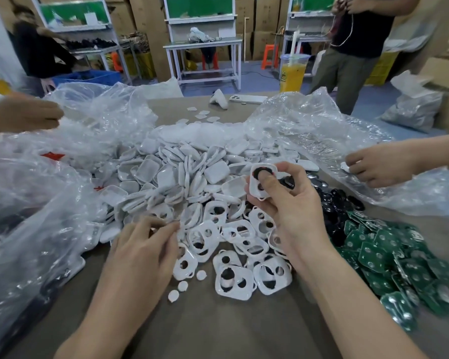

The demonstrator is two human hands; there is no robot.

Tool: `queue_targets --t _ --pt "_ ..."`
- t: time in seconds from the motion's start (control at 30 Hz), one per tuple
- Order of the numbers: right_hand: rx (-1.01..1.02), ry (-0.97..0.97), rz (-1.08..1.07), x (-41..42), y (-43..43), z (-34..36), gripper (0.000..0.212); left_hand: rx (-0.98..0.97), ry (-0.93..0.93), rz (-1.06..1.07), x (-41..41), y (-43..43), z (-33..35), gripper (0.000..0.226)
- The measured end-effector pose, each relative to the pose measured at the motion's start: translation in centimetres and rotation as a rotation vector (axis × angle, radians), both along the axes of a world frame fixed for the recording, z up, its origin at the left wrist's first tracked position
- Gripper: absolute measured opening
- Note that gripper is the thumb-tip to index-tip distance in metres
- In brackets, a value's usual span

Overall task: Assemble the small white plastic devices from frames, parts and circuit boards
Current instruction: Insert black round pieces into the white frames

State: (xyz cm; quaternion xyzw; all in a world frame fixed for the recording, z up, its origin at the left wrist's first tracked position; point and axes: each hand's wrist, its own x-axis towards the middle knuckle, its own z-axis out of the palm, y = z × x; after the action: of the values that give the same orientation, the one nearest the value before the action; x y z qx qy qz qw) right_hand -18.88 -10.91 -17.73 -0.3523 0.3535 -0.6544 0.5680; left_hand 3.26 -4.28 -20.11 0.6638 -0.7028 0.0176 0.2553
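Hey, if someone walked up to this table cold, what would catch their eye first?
Probably the big heap of white plastic shells in the middle, then the green circuit boards piled at the right. In front, the right hand holds up one white frame.

Left hand (151,244) hangs low at near left, fingertips bunched; right hand (293,203), raised farther off, grips a white frame (254,189) under its thumb.
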Motion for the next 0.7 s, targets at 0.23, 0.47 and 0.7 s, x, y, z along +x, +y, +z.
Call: queue_targets --t 0.23,0.47,0.7 --pt "0.100 -0.013 0.034 -0.2 -0.3 -0.2 0.017 0.244 -0.113 0.016 0.1 -2.3 2.0 0.035" --pt "0.105 -0.025 0.057 -0.4 -0.6 -0.1 0.019 0.094 -0.130 -0.035 0.9 -3.1 1.7 0.018" --pt "0.129 -0.093 0.062 -0.3 -0.7 -0.1 0.014 0.055 0.960 -0.210 -3.7 -4.2 3.5 0.013"
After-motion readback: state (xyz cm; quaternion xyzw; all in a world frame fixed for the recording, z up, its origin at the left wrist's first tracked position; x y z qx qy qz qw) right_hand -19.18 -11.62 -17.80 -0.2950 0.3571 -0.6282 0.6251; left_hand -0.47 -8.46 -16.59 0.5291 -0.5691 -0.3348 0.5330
